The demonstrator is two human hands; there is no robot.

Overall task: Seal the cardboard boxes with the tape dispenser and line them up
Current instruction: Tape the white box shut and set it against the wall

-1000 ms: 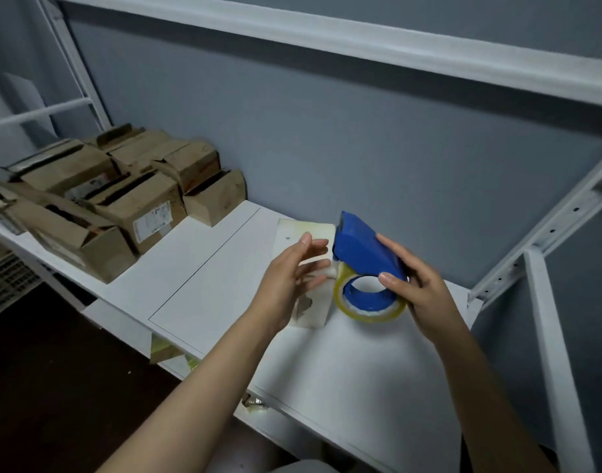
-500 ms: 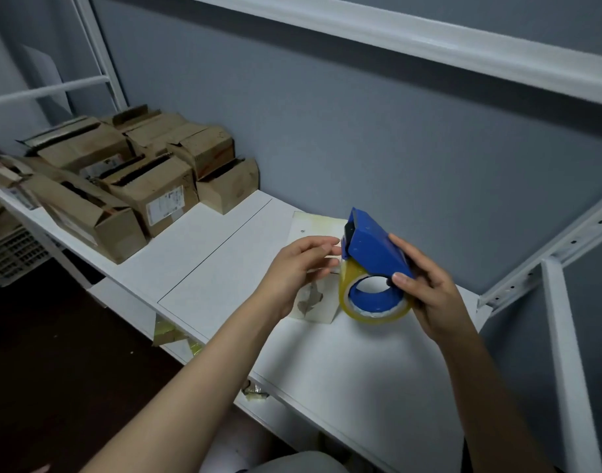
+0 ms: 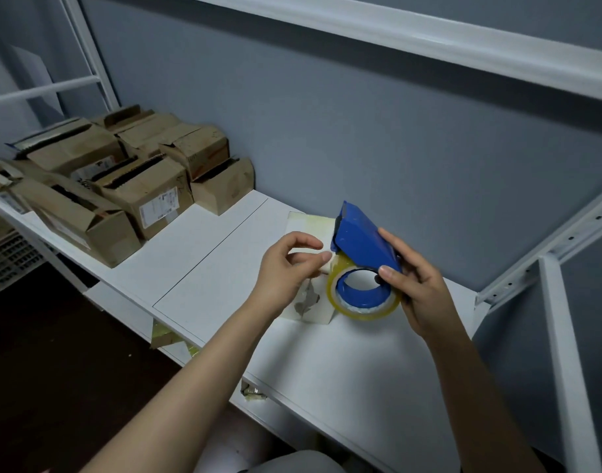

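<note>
Blue tape dispenser (image 3: 362, 242) gripped by right hand (image 3: 420, 288), left hand (image 3: 284, 268) just beside — pinching its tape end (image 3: 327, 266)

A blue plastic tape dispenser (image 3: 362, 240), loaded with a roll of yellowish clear tape (image 3: 364, 311), is held tilted above the white shelf (image 3: 207, 268), cutter end up. Worn brown cardboard boxes (image 3: 135, 186) sit clustered at the shelf's far left, their top flaps unsealed and some bearing white labels.
</note>
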